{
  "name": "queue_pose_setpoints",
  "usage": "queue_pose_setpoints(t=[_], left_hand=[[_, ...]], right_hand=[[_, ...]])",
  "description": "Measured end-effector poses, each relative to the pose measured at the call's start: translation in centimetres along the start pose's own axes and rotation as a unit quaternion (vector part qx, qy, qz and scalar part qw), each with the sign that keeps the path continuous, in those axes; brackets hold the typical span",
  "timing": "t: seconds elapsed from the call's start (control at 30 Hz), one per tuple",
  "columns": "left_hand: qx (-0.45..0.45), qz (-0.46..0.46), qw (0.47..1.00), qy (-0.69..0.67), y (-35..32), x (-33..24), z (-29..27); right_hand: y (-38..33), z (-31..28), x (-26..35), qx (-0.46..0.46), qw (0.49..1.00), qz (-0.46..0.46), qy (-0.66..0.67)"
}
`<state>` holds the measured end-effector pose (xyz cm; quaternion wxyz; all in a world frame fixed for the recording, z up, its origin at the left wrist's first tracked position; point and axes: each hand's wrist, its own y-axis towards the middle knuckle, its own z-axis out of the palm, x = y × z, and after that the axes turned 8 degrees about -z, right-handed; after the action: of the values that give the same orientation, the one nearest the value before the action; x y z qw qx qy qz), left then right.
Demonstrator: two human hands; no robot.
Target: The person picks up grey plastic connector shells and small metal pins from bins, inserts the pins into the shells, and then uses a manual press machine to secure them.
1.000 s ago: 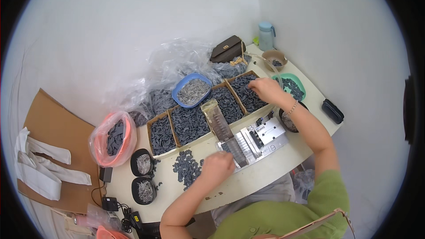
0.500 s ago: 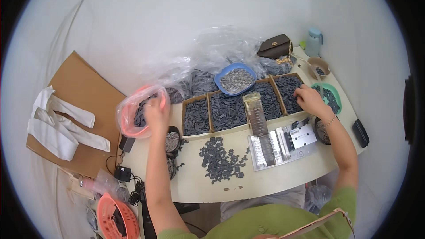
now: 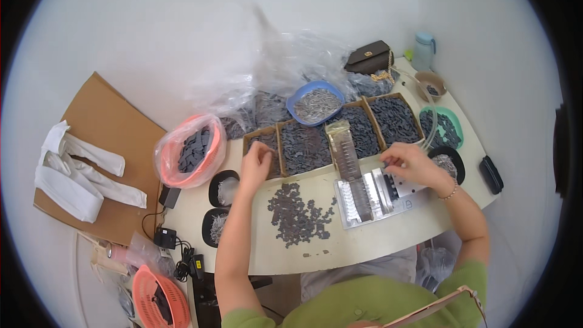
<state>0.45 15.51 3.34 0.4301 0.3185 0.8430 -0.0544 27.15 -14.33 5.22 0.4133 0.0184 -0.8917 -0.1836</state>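
Observation:
My left hand [image 3: 256, 165] is over the front of the leftmost compartment of a cardboard tray [image 3: 280, 147] filled with small dark grey parts. Its fingers are pinched together, and what they hold is too small to make out. Just above the right end of a metal fixture [image 3: 379, 191] is my right hand [image 3: 414, 163], also pinched, with a tiny dark bit at its fingertips that I cannot name. A long, clear strip [image 3: 345, 150] with rows of slots leans from the tray onto the fixture. Loose dark parts [image 3: 293, 209] lie spread between my forearms.
A blue bowl [image 3: 293, 111] of thin metal pieces stands behind the tray. Black dishes [image 3: 214, 193] sit left, another [image 3: 458, 157] right. A pink basket [image 3: 167, 167] lined with plastic holds dark pieces. A green tray [image 3: 460, 130], a brown bowl [image 3: 438, 79] and a bottle [image 3: 423, 51] are at right.
My left hand has left the pink basket and moved right to the tray's leftmost compartment. My right hand has come from the rightmost compartment toward me, to the fixture.

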Motion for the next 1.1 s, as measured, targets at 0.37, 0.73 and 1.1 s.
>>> queue_pose_setpoints(t=[0.37, 0.73, 1.1], left_hand=[[0.144, 0.235, 0.960, 0.044, -14.4, -6.9, 10.3], [0.135, 0.243, 0.958, 0.075, -14.9, -7.1, 9.4], [-0.040, 0.210, 0.942, 0.260, -0.7, -3.9, 5.1]], right_hand=[[-1.4, 5.3, 1.1, 0.058, 0.990, -0.113, -0.063], [-3.0, 9.8, 0.3, 0.054, 0.942, -0.238, -0.230], [-3.5, 8.6, 2.6, 0.112, 0.939, -0.246, -0.215]])
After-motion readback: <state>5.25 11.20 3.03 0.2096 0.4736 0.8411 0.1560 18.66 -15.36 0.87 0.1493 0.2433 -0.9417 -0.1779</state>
